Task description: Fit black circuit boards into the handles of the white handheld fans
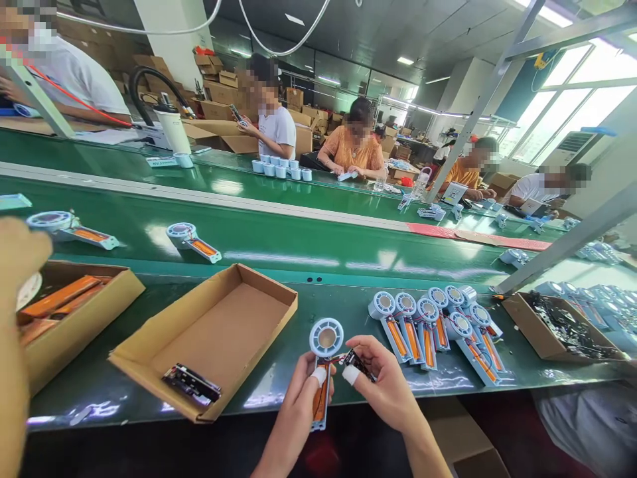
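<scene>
My left hand is wrapped round the handle of a light blue fan unit, its round head pointing up and away from me. An orange strip lies inside the open handle. Between the thumb and fingers of my right hand is a small black circuit board, just right of the handle. Thin red wires run between the board and the fan unit. White coverings are on both thumbs. A cardboard tray on the left holds a few black boards.
Several blue fan units lie at the right, near a box of black parts. Another person's arm reaches in at the left over a box of orange parts. Two units rest on the green belt; people sit beyond.
</scene>
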Demonstrator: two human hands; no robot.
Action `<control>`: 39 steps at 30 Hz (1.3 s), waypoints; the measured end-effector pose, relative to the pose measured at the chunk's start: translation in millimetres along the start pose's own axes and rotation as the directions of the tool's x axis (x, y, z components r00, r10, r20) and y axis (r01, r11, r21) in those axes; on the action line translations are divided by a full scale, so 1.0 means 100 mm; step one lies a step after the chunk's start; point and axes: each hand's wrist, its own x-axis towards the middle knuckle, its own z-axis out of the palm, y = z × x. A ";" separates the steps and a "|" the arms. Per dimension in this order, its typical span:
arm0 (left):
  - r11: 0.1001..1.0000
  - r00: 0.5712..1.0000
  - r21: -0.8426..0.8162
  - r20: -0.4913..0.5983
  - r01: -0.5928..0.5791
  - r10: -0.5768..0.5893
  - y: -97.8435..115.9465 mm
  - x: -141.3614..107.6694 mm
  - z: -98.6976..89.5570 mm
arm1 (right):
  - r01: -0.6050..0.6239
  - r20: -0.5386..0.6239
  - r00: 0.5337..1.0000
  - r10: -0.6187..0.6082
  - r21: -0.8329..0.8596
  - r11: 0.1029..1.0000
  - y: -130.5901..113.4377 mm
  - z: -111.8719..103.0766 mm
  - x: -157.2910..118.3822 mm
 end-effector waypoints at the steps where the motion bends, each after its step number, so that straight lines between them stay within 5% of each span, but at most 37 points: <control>1: 1.000 1.000 -0.011 -0.001 -0.012 0.012 0.01 0.00 0.00 | 0.015 -0.010 1.000 -0.015 -0.044 0.999 0.00 0.01 -0.02; 5: 0.997 0.997 0.028 0.006 -0.079 0.079 0.03 0.01 0.00 | 0.089 -0.071 0.992 -0.107 -0.224 0.971 0.04 0.07 -0.08; 8: 0.983 0.988 0.100 0.005 -0.157 0.157 0.06 0.03 -0.03 | 0.143 -0.125 0.966 -0.228 -0.478 0.867 0.06 0.05 -0.06; 12: 0.969 0.979 0.149 -0.026 -0.197 0.203 0.11 0.07 -0.07 | 0.232 0.088 0.959 -0.268 -0.784 0.576 -0.04 -0.04 -0.06; 15: 0.964 0.978 0.173 -0.025 -0.202 0.209 0.15 0.08 -0.06 | 0.381 0.337 0.924 -0.180 -0.781 0.494 -0.21 -0.06 -0.10; 19: 0.981 0.986 0.109 0.076 -0.159 0.151 0.22 0.05 -0.04 | 0.457 0.514 0.849 -0.125 -0.594 0.662 -0.33 0.01 -0.10; 22: 0.998 0.985 -0.065 0.172 -0.024 0.035 0.24 0.02 -0.05 | 0.217 0.443 0.895 -0.049 -0.338 0.916 -0.23 0.10 -0.08; 24: 0.978 0.974 -0.203 0.226 0.041 0.006 0.21 0.00 -0.08 | -0.013 0.375 0.925 0.060 -0.127 0.992 -0.09 0.16 -0.08; 27: 0.958 0.967 -0.283 0.255 0.051 0.024 0.15 -0.04 -0.12 | -0.173 0.265 0.954 0.142 0.096 0.980 0.09 0.26 -0.10; 32: 0.989 0.972 -0.090 0.191 -0.121 0.136 0.11 -0.12 -0.10 | -0.200 0.144 0.975 0.169 0.241 0.950 0.19 0.35 -0.15; 39: 0.984 0.977 0.091 0.166 -0.151 0.134 0.09 -0.11 -0.01 | -0.190 0.060 0.982 0.180 0.312 0.931 0.13 0.30 -0.23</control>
